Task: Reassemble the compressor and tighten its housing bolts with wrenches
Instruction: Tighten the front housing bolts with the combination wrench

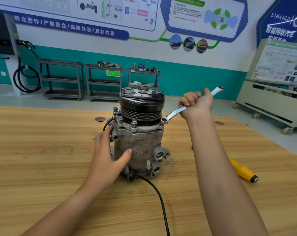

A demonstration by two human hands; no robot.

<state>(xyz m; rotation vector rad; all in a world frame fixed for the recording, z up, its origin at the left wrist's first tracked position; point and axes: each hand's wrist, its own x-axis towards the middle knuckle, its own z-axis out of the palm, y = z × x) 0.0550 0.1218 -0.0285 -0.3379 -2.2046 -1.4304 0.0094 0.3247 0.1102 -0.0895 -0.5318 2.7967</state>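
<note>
A grey metal compressor (pixel 141 143) stands upright on the wooden table (pixel 42 159), its black pulley (pixel 141 103) on top. Several housing bolts (pixel 133 123) stick up from its upper flange. My left hand (pixel 108 150) rests against the compressor's left side, fingers straight, thumb on the label. My right hand (pixel 196 103) grips the middle of a silver ring wrench (pixel 174 114). The wrench's lower ring end sits at the flange's right edge, over a bolt there; its other end points up and to the right.
A yellow-handled tool (pixel 243 170) lies on the table to the right of my right forearm. A black cable (pixel 158 198) runs from the compressor's base toward me. Grey trolleys (pixel 62 79) and a white machine (pixel 272 92) stand beyond the table.
</note>
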